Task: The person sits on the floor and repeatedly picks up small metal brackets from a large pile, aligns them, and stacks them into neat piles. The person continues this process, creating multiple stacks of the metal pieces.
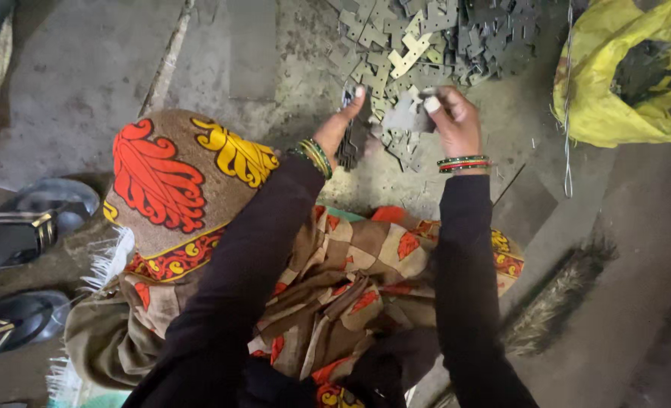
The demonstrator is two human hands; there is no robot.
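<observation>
My left hand is shut on a stack of flat grey metal pieces, held on edge above the floor. My right hand pinches one flat cross-shaped metal piece between thumb and fingers, close to the stack. Both wrists wear green and red bangles, and both arms are in dark sleeves. Just beyond my hands lies a heap of the same stamped metal pieces on the concrete floor.
A yellow sack holding dark metal parts lies at the upper right. A broom rests at the right. Sandals sit at the left edge. Patterned brown, red and yellow cloth covers my lap and knee.
</observation>
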